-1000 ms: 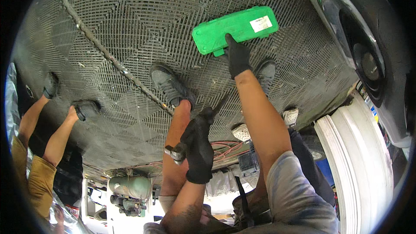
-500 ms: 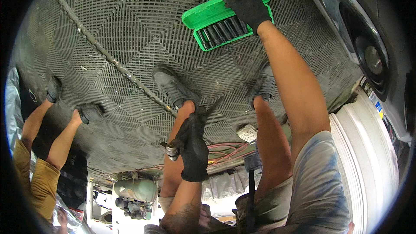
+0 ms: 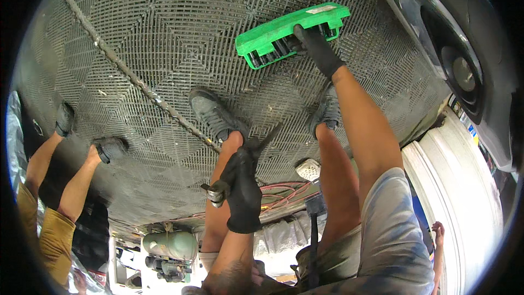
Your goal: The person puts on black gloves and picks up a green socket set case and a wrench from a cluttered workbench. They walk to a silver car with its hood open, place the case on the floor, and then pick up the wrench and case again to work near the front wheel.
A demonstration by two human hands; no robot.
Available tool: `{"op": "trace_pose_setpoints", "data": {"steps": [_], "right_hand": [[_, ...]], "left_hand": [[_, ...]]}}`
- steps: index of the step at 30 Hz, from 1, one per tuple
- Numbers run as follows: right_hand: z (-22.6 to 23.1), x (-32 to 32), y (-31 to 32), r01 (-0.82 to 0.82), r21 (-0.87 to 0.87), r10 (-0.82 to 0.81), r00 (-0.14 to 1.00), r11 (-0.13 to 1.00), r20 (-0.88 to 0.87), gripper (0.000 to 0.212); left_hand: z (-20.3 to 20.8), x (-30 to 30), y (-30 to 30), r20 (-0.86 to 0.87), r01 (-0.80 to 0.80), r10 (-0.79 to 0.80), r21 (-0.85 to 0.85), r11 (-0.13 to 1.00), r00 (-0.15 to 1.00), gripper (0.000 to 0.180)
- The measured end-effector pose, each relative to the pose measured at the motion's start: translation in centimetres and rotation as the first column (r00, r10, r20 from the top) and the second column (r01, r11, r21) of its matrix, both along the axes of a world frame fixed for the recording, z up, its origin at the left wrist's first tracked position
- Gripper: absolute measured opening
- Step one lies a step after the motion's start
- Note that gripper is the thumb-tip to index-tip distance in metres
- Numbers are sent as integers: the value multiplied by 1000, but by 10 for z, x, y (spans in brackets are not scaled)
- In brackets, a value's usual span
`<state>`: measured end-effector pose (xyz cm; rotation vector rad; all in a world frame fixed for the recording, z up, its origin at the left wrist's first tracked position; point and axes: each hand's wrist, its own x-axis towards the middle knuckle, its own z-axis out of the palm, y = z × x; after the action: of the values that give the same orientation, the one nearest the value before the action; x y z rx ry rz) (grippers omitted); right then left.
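Observation:
A green plastic socket case point(image 3: 284, 28) lies on the floor mat ahead of me, its lid tipped partly down. Long black sockets point(image 3: 267, 55) show in a row below the lid's edge. My right hand point(image 3: 316, 49), in a black glove, grips the lid near its front edge; some fingers are hidden beneath it. Close to my left knee, my gloved left hand point(image 3: 243, 188) is closed around a hand tool point(image 3: 219, 192). A rounded metal head sticks out on one side of that fist and a dark, narrow end on the other; the middle is covered by the glove.
Black ribbed matting point(image 3: 180, 49) covers the floor, crossed by a raised seam point(image 3: 128, 74). A car's front bumper point(image 3: 480, 49) stands at the right. Another person's legs point(image 3: 71, 186) are at the left. Red hoses point(image 3: 284, 196) and a greenish tank point(image 3: 172, 245) lie behind me.
My right hand has drawn the lid toward me and down over the sockets, from wide open to partly closed. My left hand keeps its hold on the tool.

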<state>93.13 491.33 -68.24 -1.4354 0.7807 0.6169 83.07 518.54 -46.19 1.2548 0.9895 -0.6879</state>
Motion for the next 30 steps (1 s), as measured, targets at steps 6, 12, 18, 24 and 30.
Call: {"op": "trace_pose_setpoints", "data": {"steps": [6,12,18,24,30], "right_hand": [[17,-8,-7,-16,-166,55,971,986,231,51],[20,16,29,-116,97,106,989,989,98,59],[-12,29,-26,-730,-618,924,383,290,-19,37],[-29,-11,42,-203,-903,615,784,378,81,35],[-53,-36,2,-80,-830,387,906,552,171,39]], "left_hand": [[-2,2,6,1,57,-57,19,998,998,33],[-1,0,5,85,104,-105,13,995,991,31],[-4,2,-6,-33,-85,84,-41,996,996,30],[5,11,-3,-28,46,-45,42,998,999,29],[-7,1,-9,-26,34,-35,-34,999,999,30]]}}
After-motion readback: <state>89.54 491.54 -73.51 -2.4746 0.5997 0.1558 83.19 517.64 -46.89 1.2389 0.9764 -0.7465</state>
